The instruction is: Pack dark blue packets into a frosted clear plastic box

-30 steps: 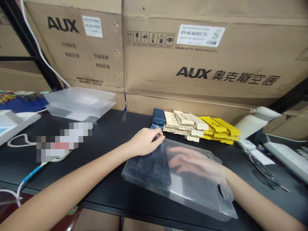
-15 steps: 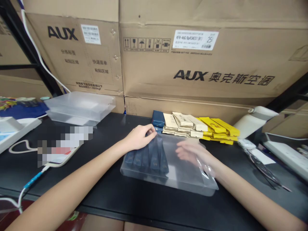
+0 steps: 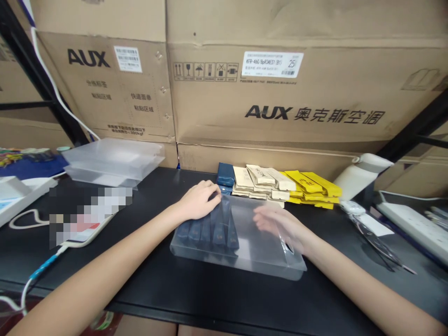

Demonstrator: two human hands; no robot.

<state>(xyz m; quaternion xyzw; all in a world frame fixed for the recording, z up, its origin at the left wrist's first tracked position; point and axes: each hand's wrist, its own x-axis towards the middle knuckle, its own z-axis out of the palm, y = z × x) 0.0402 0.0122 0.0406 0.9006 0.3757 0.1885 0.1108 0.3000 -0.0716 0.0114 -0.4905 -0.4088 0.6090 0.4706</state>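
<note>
A frosted clear plastic bag [image 3: 261, 242] lies flat on the black table before me. Several dark blue packets [image 3: 206, 233] stand side by side in its left half. My left hand [image 3: 201, 199] is closed at the bag's far left edge, its fingers curled over and their tips partly hidden. From the right-hand opening, my right hand [image 3: 275, 221] reaches inside the bag. Its fingers show hazily through the plastic, loosely stretched to the left of the opening, with nothing visible in them and a gap between them and the packets.
Behind the bag lie blue packets [image 3: 226, 173], cream packets [image 3: 261, 179] and yellow packets [image 3: 311, 184]. A white bottle [image 3: 360, 177] and glasses [image 3: 376, 242] are at right. At left are frosted plastic bags [image 3: 112, 158] and a phone [image 3: 94, 226] with a cable. Cardboard boxes [image 3: 280, 93] wall the back.
The whole view has shifted slightly, with the scene appearing a little farther left. My left hand still rests on the bag's far edge, and my right hand stays inside the bag.
</note>
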